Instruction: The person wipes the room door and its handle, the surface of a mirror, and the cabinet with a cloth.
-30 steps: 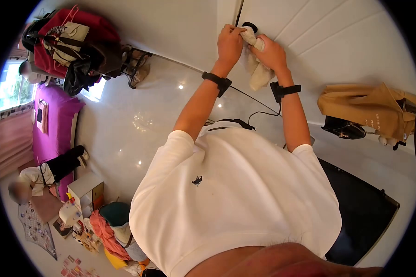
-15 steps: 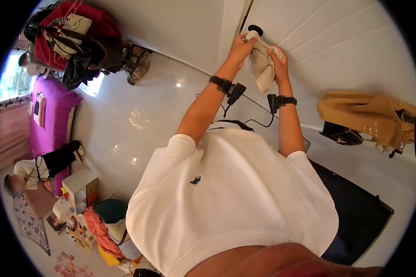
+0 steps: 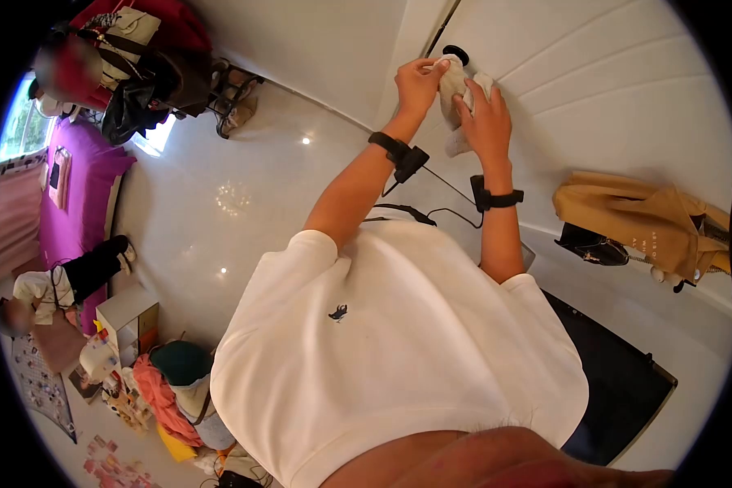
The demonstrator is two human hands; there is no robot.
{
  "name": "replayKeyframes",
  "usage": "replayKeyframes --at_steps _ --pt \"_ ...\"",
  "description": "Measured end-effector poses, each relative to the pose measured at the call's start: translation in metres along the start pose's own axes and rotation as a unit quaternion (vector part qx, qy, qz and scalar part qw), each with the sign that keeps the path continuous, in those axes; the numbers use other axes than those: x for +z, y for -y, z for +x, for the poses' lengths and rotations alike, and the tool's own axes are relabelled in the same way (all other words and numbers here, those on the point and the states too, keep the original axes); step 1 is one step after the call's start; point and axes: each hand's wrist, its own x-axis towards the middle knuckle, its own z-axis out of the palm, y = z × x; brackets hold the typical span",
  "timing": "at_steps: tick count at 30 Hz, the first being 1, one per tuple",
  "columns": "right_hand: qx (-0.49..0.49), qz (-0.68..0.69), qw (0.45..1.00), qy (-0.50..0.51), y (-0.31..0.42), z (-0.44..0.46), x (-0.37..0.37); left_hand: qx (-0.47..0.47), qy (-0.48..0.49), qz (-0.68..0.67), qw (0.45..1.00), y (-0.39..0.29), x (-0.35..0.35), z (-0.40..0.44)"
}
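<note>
Toward 1 o'clock, the left hand (image 3: 417, 87) and right hand (image 3: 488, 124) hold a cloth (image 3: 450, 83) in their fingers. A knob (image 3: 456, 54) sits close by.

black knob (image 3: 457, 54) obstructs beyond the cloth (image 3: 451, 84)

- Cloth (image 3: 452, 88), 1 o'clock: cream.
- Knob (image 3: 457, 54), 1 o'clock: black.
- Hanging fabric (image 3: 626, 203), 3 o'clock: tan, pale lettering.
- Shirt (image 3: 407, 350), 6 o'clock: white, small dark emblem.
- Bedspread (image 3: 81, 183), 9 o'clock: purple.

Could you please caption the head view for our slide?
Left hand and right hand hold pale cloth near a black knob.
</note>
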Motion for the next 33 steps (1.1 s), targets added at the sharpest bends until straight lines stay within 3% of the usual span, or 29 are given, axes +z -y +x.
replayKeyframes --at_steps 3,6,8,9,13,18,19,21,25,27,28,29,30,31,33 --pt "0.029 0.015 0.999 0.018 -0.002 0.015 0.007 -0.063 0.019 -0.065 0.996 0.004 -0.003 0.007" --pt "0.053 0.049 0.997 0.04 -0.001 0.024 0.009 -0.03 0.02 -0.057 0.998 0.009 -0.001 0.009" --pt "0.087 0.026 0.993 0.078 0.0 0.025 0.009 0.071 0.096 -0.007 0.993 0.01 0.0 0.015" --pt "0.089 0.024 0.993 0.079 -0.002 0.025 0.009 0.069 0.097 -0.008 0.993 0.01 -0.001 0.019" --pt "0.127 0.078 0.982 0.113 -0.011 0.028 0.013 0.039 0.208 0.059 0.976 -0.005 -0.015 0.026" --pt "0.128 0.185 0.968 0.111 -0.019 0.03 0.014 -0.048 0.284 -0.05 0.956 -0.005 -0.027 0.023" --pt "0.123 0.18 0.966 0.139 -0.02 0.031 0.013 -0.047 0.284 -0.051 0.956 -0.004 -0.027 0.024" --pt "0.116 0.171 0.964 0.168 -0.023 0.034 0.011 -0.166 0.231 -0.124 0.951 -0.001 -0.024 0.027" --pt "0.091 0.126 0.97 0.185 -0.023 0.038 0.011 -0.184 0.186 -0.1 0.96 0.003 -0.016 0.028" --pt "0.091 0.122 0.97 0.188 -0.016 0.043 0.006 -0.07 0.146 -0.009 0.987 0.001 -0.008 0.032" --pt "0.098 0.088 0.969 0.207 -0.012 0.045 0.003 -0.069 0.147 -0.008 0.987 0.001 -0.004 0.029" --pt "0.106 0.054 0.967 0.225 -0.007 0.048 0.002 0.043 0.105 0.056 0.992 -0.009 0.002 0.021" --pt "0.107 0.055 0.967 0.223 -0.003 0.05 0.004 0.154 0.061 0.119 0.979 -0.012 0.007 0.017" --pt "0.108 0.034 0.97 0.215 0.0 0.05 0.007 0.153 0.063 0.119 0.979 -0.013 0.01 0.015" --pt "0.11 0.011 0.972 0.206 0.005 0.048 0.009 0.259 0.029 0.208 0.943 -0.003 0.014 0.013"
